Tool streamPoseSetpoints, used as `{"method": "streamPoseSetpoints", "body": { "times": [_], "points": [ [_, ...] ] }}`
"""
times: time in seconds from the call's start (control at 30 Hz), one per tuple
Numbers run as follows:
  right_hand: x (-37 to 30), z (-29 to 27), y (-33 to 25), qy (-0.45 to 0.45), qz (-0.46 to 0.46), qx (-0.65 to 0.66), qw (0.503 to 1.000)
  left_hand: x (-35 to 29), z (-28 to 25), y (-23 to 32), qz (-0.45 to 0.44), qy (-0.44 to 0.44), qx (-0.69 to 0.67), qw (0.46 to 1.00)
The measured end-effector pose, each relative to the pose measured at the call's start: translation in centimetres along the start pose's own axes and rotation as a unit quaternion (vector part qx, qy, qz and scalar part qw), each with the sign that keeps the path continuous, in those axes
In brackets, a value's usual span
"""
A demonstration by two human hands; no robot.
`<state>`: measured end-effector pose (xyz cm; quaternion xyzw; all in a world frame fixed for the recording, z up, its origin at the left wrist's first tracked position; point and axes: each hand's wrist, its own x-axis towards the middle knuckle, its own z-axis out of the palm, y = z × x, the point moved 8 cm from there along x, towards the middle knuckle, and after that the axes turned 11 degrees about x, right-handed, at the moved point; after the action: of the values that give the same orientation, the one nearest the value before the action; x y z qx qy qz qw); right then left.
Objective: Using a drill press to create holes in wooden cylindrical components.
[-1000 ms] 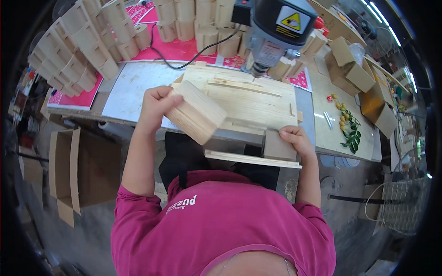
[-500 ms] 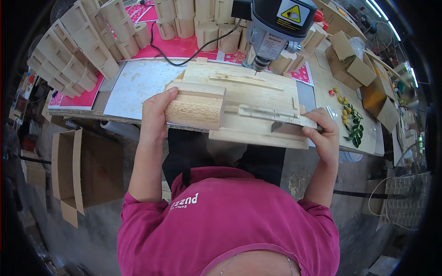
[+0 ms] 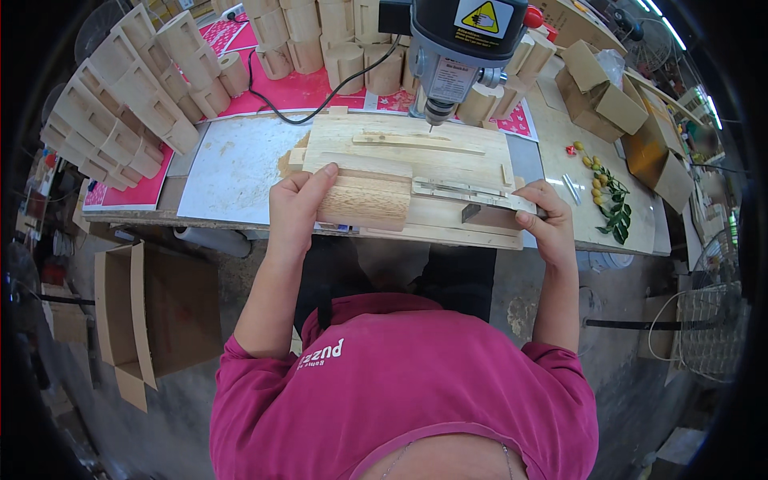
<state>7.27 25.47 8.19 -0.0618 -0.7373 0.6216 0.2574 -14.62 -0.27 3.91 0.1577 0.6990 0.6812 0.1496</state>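
My left hand (image 3: 302, 200) is closed round the left end of a pale wooden block (image 3: 364, 204), which has a rounded face and a step along its far side. In my right hand (image 3: 550, 216), thumb and fingers pinch the right end of a slim silver metal tool (image 3: 456, 190). A dark flat piece juts from its near side. The tool's left end meets the block's right end, or nearly so. Both are held over a pale wooden board (image 3: 344, 144) with thin strips fixed on it. Behind the board stands a small drill press (image 3: 452, 72), its bit (image 3: 432, 124) above the board's far edge.
Stacks of grooved wooden blocks (image 3: 120, 104) line the back and left of the table. A black cable (image 3: 336, 96) runs to the drill. To the right lie a yellow-fruited sprig (image 3: 612, 200) and cardboard boxes (image 3: 600, 96). An open carton (image 3: 172, 308) stands on the floor, left.
My left hand has brought the block rightward and slightly nearer, up to the metal tool's left end. The tool, blurred before, now looks steadier. The whole view has shifted slightly.
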Motion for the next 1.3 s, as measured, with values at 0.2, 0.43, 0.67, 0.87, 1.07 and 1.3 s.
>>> {"method": "streamPoseSetpoints", "body": {
  "times": [0.2, 0.43, 0.67, 0.87, 1.07, 1.3],
  "points": [
    [-0.1, -0.3, 0.5, -0.001, 0.013, 0.001, 1.000, 0.0, 1.8, -0.7, -0.023, -0.031, 0.014, 0.999],
    [1.5, 1.2, 2.5, -0.023, -0.003, -0.047, 0.999, -0.8, 6.5, -2.2, -0.054, -0.186, 0.045, 0.980],
    [4.0, 0.4, 6.9, 0.030, 0.021, -0.071, 0.997, 2.8, 7.8, -4.7, 0.014, -0.235, 0.239, 0.942],
    [5.6, -0.4, 7.9, 0.050, -0.040, -0.225, 0.972, 2.4, 8.9, -4.4, 0.291, -0.157, 0.360, 0.872],
    [7.9, -0.1, 8.5, 0.080, -0.041, -0.210, 0.973, 4.2, 8.6, -5.4, 0.295, -0.041, 0.458, 0.838],
    [8.7, 1.2, 9.2, 0.059, -0.017, -0.206, 0.977, 6.4, 7.3, -5.7, 0.304, -0.059, 0.483, 0.819]
  ]
}}
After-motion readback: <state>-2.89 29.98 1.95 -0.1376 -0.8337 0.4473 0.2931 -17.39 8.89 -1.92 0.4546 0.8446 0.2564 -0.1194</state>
